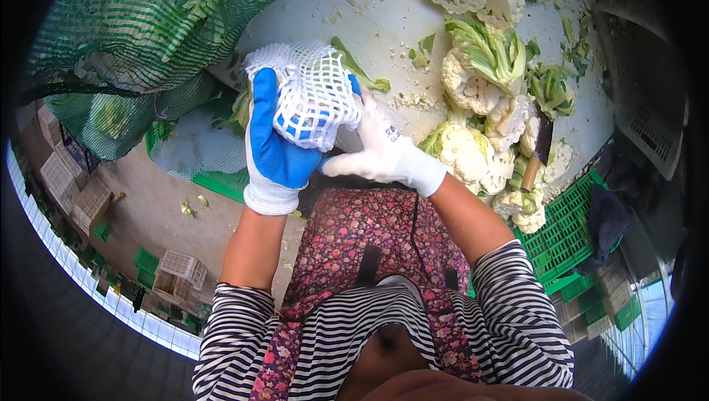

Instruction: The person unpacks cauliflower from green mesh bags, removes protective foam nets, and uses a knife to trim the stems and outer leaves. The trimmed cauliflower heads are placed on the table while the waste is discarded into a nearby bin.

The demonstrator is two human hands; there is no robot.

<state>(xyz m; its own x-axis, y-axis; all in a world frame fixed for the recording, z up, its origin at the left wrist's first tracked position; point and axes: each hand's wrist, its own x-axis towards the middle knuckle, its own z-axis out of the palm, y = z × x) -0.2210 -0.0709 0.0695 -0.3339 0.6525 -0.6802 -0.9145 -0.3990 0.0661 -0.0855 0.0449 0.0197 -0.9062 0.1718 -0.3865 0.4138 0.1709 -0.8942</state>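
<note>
My left hand (279, 140), in a white knit glove with a blue coated palm, holds a white foam mesh sleeve (318, 91). The blue palm shows through the netting, and whether anything is inside cannot be told. My right hand (376, 146), gloved the same way with its white back up, is at the sleeve's right side, its fingers partly hidden by the netting. To the right lie several cauliflower heads (460, 152) and cut pieces, some with green leaves (493, 57). A cleaver with a wooden handle (530, 174) rests among them, its dark blade (544, 138) pointing away from me.
Green mesh sacks (149, 24) of leafy heads bulge at the upper left. Leaf scraps (422, 51) and crumbs litter the pale tabletop (343, 19). Beside the table are a green plastic crate (559, 235) at lower right, foam nets (199, 143) at left, and stacked crates (180, 276) on the floor.
</note>
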